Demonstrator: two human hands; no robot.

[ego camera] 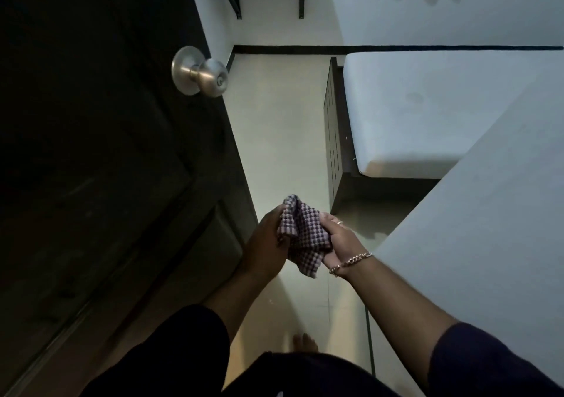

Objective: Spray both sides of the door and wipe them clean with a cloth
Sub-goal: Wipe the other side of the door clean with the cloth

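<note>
While we look down past our chest, the checked cloth (300, 231) sits bunched between our two hands, held in the air above the pale floor (283, 140). Our left hand (268, 244) grips its left edge with the fingers curled around the fabric, and our right hand (338, 238) clasps the other side, thumb over the folds, so that a loose corner hangs down below the right palm. On that right hand we see a ring (339, 222), and a chain bracelet (351, 263) circles the wrist just behind it. To the left of our left hand stands the dark door (100, 152), its edge just beside that hand's knuckles, apart from the cloth. Up and ahead of the left hand, well apart from it, the round metal knob (203, 71) juts from the door face. Ahead of the right hand and to its right lies a pale mattress (427, 106) on a dark frame (334, 140). Closer on the right runs a white wall surface (488, 244). Below both hands, near our dark sleeves, a bare foot (305, 343) rests on the floor.
</note>
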